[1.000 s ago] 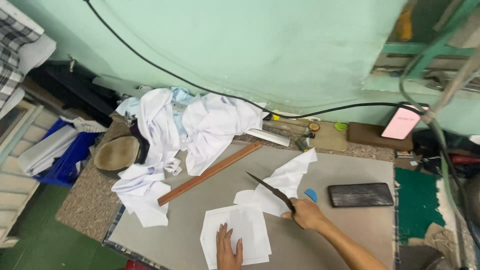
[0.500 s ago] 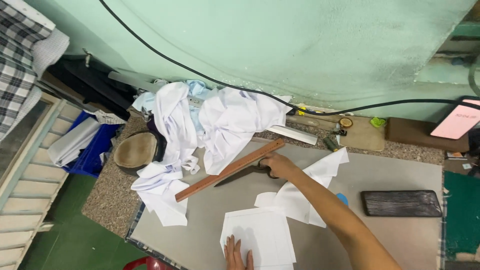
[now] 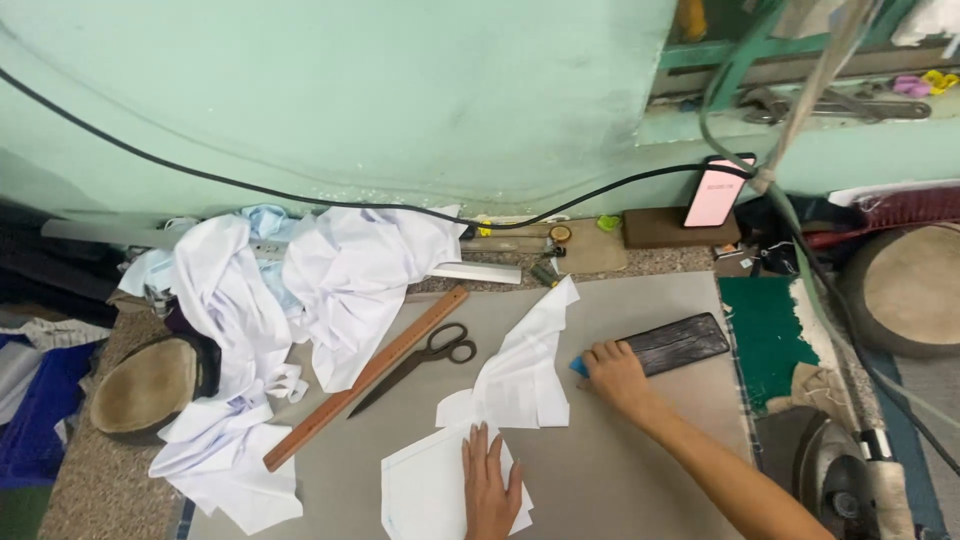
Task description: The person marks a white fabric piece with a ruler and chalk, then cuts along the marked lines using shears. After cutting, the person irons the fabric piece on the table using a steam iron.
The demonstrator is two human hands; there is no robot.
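Cut white fabric panel (image 3: 440,485): flat, roughly rectangular, lying on the grey work board (image 3: 620,480), faint stitched or creased outline near its left edge. A second white cut piece (image 3: 525,370), long and tapering to a point at the far end, overlaps its far-right corner.

Left hand (image 3: 490,480): palm down, flat on the panel, fingers together and pointing away from the person, nothing pinched, just pressing the cloth onto the board. Only hand and wrist are in view, coming in from the near edge.

Right hand (image 3: 612,372): fingers curled down over a small blue tailor's chalk (image 3: 579,367); only the chalk's left tip shows. Cannot tell if it is actually pinched or only covered. Knuckles up, forearm running diagonally back to the near right. Just right of that hand, touching or nearly so, a dark flat rectangular block (image 3: 675,343) lies at a slant.

Left of the right hand, past the tapered piece: dark metal scissors (image 3: 420,362), shut, lying on the board, free of both hands. Just beyond them a long brown wooden ruler (image 3: 365,378) lies diagonally. Further left, a heap of crumpled white shirts (image 3: 300,290). A black iron (image 3: 820,470) sits right of the right forearm, near the board's edge.
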